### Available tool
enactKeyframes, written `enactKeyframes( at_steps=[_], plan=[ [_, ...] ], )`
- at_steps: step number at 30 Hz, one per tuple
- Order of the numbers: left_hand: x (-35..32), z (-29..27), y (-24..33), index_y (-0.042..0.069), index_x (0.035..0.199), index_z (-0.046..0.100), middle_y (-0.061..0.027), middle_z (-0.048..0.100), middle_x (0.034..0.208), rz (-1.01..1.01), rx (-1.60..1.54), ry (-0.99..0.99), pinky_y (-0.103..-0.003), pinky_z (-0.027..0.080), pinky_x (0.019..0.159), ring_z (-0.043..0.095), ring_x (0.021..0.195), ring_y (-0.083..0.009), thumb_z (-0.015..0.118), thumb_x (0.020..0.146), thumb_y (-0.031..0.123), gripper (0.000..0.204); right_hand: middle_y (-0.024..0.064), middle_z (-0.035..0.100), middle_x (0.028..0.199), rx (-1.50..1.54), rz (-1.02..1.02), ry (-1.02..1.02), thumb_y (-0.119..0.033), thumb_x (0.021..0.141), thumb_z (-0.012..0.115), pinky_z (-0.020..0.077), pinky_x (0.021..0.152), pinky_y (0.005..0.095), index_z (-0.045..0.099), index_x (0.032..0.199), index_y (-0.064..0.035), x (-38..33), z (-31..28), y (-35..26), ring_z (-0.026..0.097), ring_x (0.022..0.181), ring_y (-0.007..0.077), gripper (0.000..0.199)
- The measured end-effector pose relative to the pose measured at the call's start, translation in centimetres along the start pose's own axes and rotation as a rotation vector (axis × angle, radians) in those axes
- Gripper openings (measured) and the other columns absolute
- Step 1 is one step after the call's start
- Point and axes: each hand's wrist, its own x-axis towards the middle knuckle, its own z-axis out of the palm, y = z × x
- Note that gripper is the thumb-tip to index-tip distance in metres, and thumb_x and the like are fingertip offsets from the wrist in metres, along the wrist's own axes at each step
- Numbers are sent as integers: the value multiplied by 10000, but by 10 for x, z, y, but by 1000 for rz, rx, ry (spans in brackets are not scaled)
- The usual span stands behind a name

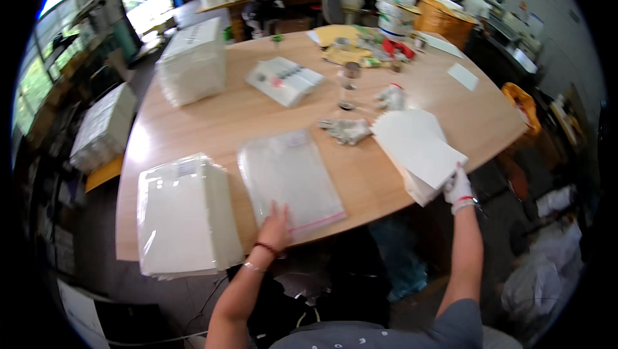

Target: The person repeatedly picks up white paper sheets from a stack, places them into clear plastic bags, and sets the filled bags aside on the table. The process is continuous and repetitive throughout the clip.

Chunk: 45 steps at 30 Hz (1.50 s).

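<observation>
My left hand (275, 229), bare with a dark bead bracelet at the wrist, rests on the near edge of a clear plastic bag (283, 172). Its fingers are stretched out over the bag, which lies flat and has a pink strip along its near edge. On the right, my right hand (458, 189) wears a white glove with a red cuff. It grips the near corner of a white sheet (418, 143), on top of a fanned stack of such sheets at the table edge. The fingers under the sheet are partly hidden.
Left of the bag stands a stack of plastic-wrapped white sheets (180, 214). Beyond lie two work gloves (347, 131), a clear tape roll (346, 99), a plastic-wrapped packet (284, 81) and a tall white stack (192, 62). A white bucket (396, 19) stands at the back; people work beyond.
</observation>
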Motion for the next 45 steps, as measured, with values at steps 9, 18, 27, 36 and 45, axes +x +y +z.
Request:
enactKeyframes(
  at_steps=[9, 18, 27, 36, 45],
  plan=[
    [18, 5, -6, 65, 772, 598, -89, 553, 843, 85, 404, 38, -378, 369, 736, 508, 827, -239, 514, 711, 133, 124, -49, 444, 584, -409, -342, -170, -247, 858, 466, 281, 320, 181, 502, 959, -129, -104, 9, 28, 364, 386, 34, 159],
    [22, 32, -34, 28, 828, 579, -121, 551, 843, 82, 250, 24, -403, 461, 741, 551, 846, -273, 513, 766, 195, 190, 87, 592, 957, -351, 103, -523, -180, 806, 519, 458, 728, 267, 528, 1064, 23, -227, -22, 92, 570, 821, 158, 329],
    [45, 35, -24, 58, 841, 604, -124, 539, 924, 24, 337, 26, -350, 477, 723, 564, 831, -249, 497, 759, 90, 138, 94, 591, 965, -351, 174, -530, -150, 782, 512, 459, 759, 288, 514, 1084, 30, -226, -30, 110, 575, 842, 178, 352],
    [1, -11, -25, 9, 893, 596, -155, 581, 888, -196, -113, 557, -374, 475, 676, 574, 783, -280, 557, 766, 184, 220, 56, 578, 792, -91, 317, -270, -162, 819, 472, 378, 386, 263, 501, 1023, -73, -232, -37, 164, 517, 514, 146, 225],
    [-15, 6, -12, -54, 855, 577, -111, 620, 693, -205, -726, 80, -246, 484, 543, 608, 585, -147, 525, 798, 110, 181, 14, 518, 658, -59, 165, -80, -107, 868, 413, 368, 357, 265, 479, 976, -81, -271, 29, 160, 463, 448, 127, 129]
  ],
)
